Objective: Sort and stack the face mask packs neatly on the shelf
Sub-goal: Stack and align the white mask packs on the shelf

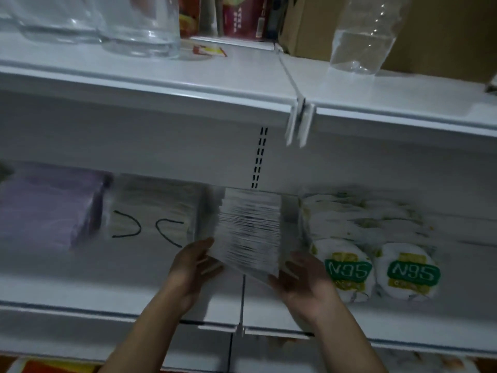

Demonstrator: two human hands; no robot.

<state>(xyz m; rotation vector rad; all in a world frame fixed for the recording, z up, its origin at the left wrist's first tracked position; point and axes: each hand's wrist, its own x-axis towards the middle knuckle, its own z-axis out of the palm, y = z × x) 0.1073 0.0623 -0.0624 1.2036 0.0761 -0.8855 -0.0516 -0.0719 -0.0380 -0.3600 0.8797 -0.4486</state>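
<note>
My left hand (192,267) and right hand (304,281) flank the near end of the white stack of mask packs (250,232). Both are spread, with fingers that look straight through the blur. The left thumb lies against the stack's near left edge, and the right palm faces its near right corner. I cannot tell whether either hand truly clasps it.

The stack sits between my hands on the lower shelf (129,267), a white metal board. It runs from my fingers back toward the white back panel (161,146) and is turned slightly askew. A thin divider (243,300) stands at the shelf's front edge, just below the stack.

Left of the stack lies a clear pack (153,219) with black ear loops, and beyond that the purple packs (45,208). Just right of my right hand are the N95 packs (376,265), piled in rows.

Overhead, the upper shelf (188,84) carries glass jars (142,25), a plastic bottle (368,36) and a cardboard box (309,28).
</note>
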